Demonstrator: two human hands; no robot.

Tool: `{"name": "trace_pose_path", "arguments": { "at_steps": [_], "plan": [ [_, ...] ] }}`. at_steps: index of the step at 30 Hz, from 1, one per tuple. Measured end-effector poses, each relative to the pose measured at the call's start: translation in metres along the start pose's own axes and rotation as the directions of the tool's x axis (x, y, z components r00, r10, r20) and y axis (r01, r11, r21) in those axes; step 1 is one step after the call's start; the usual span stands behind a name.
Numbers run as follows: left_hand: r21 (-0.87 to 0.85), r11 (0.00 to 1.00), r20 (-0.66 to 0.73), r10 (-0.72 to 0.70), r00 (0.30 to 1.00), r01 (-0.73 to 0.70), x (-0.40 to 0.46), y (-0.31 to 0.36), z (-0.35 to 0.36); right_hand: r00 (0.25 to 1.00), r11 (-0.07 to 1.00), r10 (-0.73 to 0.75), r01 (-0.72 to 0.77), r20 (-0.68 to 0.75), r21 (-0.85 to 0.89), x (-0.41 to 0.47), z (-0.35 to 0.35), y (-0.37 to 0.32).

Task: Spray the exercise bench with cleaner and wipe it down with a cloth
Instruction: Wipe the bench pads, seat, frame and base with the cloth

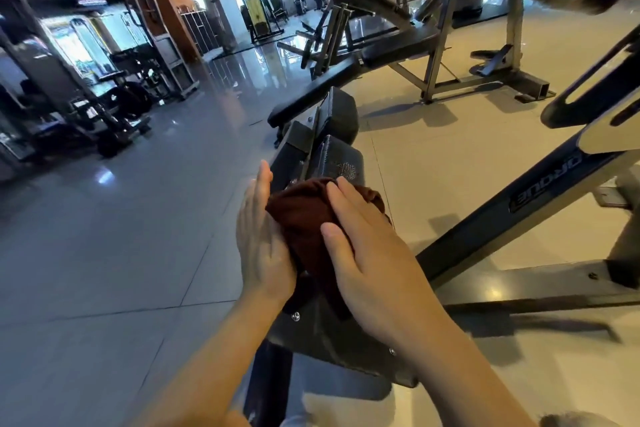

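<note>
Lying bunched on the black bench (341, 163), a dark red cloth (304, 215) is pressed between two hands. The left hand (261, 236) is laid flat against the cloth's left side, fingers straight and together. The right hand (363, 246) is spread over the top and right side, fingers extended and released, not curled. A patch of white foam (347, 171) is seen on the pad just beyond the cloth. Gym machines are ranged across the glossy floor (121, 236) behind.
</note>
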State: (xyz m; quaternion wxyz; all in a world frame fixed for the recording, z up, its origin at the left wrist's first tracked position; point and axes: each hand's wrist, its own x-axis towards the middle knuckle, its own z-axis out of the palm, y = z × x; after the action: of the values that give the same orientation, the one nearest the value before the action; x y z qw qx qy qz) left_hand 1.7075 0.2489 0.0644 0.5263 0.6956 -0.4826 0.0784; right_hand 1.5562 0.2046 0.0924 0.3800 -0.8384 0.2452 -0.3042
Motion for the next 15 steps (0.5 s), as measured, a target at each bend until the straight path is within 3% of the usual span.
{"name": "trace_pose_path", "arguments": {
  "at_steps": [5, 11, 15],
  "plan": [
    [0.034, 0.999, -0.025, -0.032, 0.999, 0.033, -0.001, 0.016, 0.006, 0.996, 0.997, 0.002, -0.008, 0.087, 0.078, 0.041, -0.009, 0.018],
    [0.107, 0.994, -0.058, -0.019, 0.998, 0.025, -0.003, 0.015, 0.01, 0.993, 0.989, 0.099, -0.105, 0.056, 0.1, 0.13, -0.019, 0.045],
    [0.087, 0.995, -0.036, -0.055, 0.998, 0.058, -0.002, 0.017, 0.008, 0.997, 0.981, 0.078, -0.075, -0.012, 0.181, 0.107, -0.017, 0.039]
  ]
}}
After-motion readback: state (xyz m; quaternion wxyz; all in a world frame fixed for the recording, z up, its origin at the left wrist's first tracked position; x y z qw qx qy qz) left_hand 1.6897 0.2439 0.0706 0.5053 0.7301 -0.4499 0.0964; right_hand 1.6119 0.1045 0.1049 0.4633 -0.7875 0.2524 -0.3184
